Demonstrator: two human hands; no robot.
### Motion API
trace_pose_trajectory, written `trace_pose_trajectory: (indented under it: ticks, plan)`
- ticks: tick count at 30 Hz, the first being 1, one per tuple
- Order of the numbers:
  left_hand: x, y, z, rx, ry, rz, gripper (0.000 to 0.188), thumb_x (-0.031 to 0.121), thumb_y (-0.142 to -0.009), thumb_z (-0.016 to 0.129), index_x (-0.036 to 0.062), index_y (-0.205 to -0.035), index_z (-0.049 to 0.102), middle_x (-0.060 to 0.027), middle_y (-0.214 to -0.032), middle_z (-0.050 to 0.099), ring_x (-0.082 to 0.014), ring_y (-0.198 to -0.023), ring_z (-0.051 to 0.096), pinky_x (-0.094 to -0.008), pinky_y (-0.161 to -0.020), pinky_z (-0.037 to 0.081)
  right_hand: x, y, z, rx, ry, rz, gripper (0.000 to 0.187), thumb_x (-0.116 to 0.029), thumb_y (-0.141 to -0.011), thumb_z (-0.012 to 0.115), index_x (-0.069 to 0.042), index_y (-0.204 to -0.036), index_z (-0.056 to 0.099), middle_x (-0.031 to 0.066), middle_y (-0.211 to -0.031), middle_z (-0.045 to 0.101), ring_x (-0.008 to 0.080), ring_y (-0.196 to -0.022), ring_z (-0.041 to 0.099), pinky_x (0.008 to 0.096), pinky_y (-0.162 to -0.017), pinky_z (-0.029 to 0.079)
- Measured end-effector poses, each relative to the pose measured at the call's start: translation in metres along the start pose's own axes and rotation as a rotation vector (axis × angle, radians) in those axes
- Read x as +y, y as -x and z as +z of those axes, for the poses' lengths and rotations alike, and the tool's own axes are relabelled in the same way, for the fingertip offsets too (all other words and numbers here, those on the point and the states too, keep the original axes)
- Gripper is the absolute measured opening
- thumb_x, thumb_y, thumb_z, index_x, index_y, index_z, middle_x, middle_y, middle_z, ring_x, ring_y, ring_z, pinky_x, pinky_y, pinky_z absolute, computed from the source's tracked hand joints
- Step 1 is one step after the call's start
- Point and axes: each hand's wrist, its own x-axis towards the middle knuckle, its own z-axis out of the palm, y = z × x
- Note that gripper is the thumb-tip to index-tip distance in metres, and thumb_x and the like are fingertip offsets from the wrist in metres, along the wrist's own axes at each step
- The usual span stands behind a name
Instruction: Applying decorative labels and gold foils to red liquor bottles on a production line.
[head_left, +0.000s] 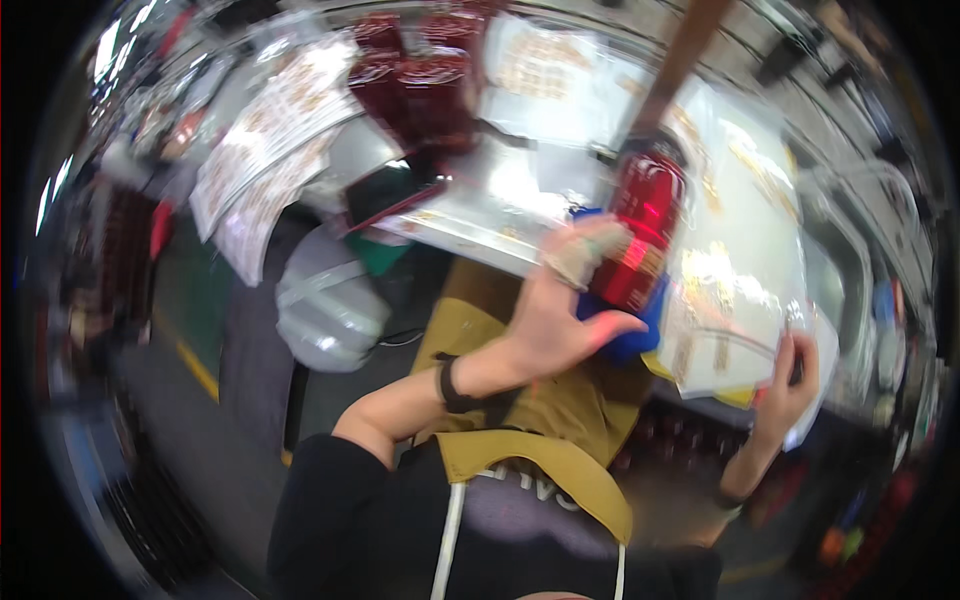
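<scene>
Far left of the upright red cylinder (648, 225), patterned sheets (275, 140) lie fanned out, with a wrapped grey bundle (330, 300) below them. Nearer the cylinder, though well apart on its left, stand more glossy red vessels (435, 85), with a dark flat panel (385, 192) just in front of them.

Immediately left of the cylinder is the left hand (560, 310), its fingers reaching toward the side and its thumb spread toward the base. Its grip is loose and unclosed — whether the fingertips touch the red surface I cannot tell. Something pale covers some of its fingers. A blue piece (645, 335) shows below the cylinder, and a brown post (685, 60) rises beyond its top.

Right of the cylinder lie white sheets (735, 300) with gold motifs. At their far right edge the right hand (795, 380) has its fingers bent; blur hides whether it grasps a sheet, so I cannot tell.

The step in hand seems to be positioning or steadying the cylinder while reaching for a motif. Next would call for a clean lift at that edge — and a steady, well-aligned cylinder.
</scene>
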Motion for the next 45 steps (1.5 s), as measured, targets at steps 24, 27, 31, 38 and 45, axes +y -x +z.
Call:
trace_pose_trajectory:
  ticks: [24,27,31,38,45]
  plan:
    - [-0.029,0.004,0.011,-0.174,-0.064,-0.094,0.095,0.001,-0.067,0.091,0.0012,-0.152,0.049,-0.0241,-0.158,0.046,-0.0386,-0.141,0.052,-0.0427,-0.113,0.047,-0.068,0.030,0.105,-0.500,-0.298,0.106,0.012,-0.012,-0.093,0.075,0.000,-0.092,0.071,0.0073,-0.082,0.067,0.0146,-0.066,0.057,0.0300,-0.062,0.045]
    - [-0.027,0.009,0.003,-0.253,0.066,-0.180,0.097,0.009,-0.079,0.086,0.0003,-0.161,0.034,-0.0237,-0.166,0.035,-0.0355,-0.150,0.041,-0.0418,-0.121,0.035,-0.066,0.029,0.107,-0.480,-0.259,0.143,0.012,-0.011,-0.093,0.075,0.000,-0.091,0.071,0.0063,-0.080,0.066,0.0136,-0.065,0.054,0.0294,-0.061,0.043]
    - [-0.027,0.013,0.005,-0.278,0.244,-0.322,0.083,0.011,-0.097,0.068,-0.0043,-0.164,0.021,-0.0211,-0.168,0.029,-0.0294,-0.154,0.032,-0.0400,-0.126,0.023,-0.066,0.033,0.109,-0.448,-0.239,0.140,0.012,-0.010,-0.092,0.076,0.000,-0.090,0.070,0.0055,-0.077,0.064,0.0127,-0.064,0.052,0.0288,-0.060,0.042]
    - [-0.029,0.015,0.010,-0.231,0.362,-0.402,0.079,0.013,-0.100,0.067,-0.0027,-0.164,0.023,-0.0200,-0.168,0.032,-0.0282,-0.156,0.029,-0.0400,-0.126,0.022,-0.055,0.035,0.107,-0.395,-0.231,0.225,0.014,-0.010,-0.090,0.079,0.001,-0.088,0.070,0.0039,-0.076,0.063,0.0111,-0.064,0.050,0.0281,-0.059,0.041]
    - [-0.031,0.015,0.009,-0.232,0.408,-0.418,0.078,0.013,-0.101,0.064,-0.0036,-0.164,0.021,-0.0199,-0.169,0.029,-0.0277,-0.156,0.028,-0.0396,-0.126,0.020,-0.050,0.038,0.110,-0.377,-0.250,0.186,0.014,-0.010,-0.090,0.080,0.001,-0.088,0.070,0.0035,-0.076,0.063,0.0110,-0.065,0.050,0.0277,-0.059,0.040]
